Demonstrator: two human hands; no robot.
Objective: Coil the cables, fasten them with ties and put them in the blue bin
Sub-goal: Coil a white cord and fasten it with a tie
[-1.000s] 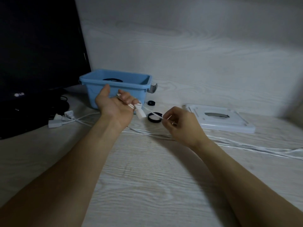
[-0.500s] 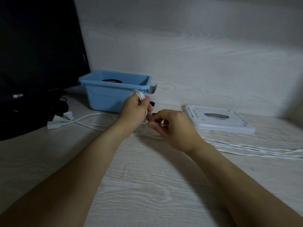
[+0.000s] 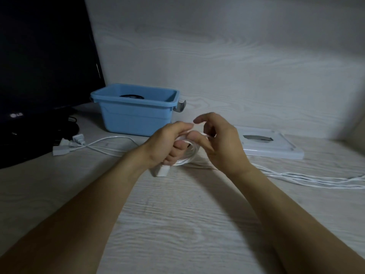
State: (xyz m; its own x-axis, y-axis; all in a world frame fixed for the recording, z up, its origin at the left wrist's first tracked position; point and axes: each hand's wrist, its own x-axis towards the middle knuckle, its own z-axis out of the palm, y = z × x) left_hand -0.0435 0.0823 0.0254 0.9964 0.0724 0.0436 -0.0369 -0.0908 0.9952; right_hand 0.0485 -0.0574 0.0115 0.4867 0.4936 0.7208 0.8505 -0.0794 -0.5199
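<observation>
While the left hand (image 3: 167, 143) grips the thin white cable's small coil (image 3: 186, 155) at frame centre, the right hand (image 3: 219, 141) pinches its strand; loops may slip off the fingers.

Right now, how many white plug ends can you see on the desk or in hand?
3: two plugs lie together at the left by the monitor base, and; one plug hangs below the left hand, which holds the coil. Others may be hidden.
</observation>
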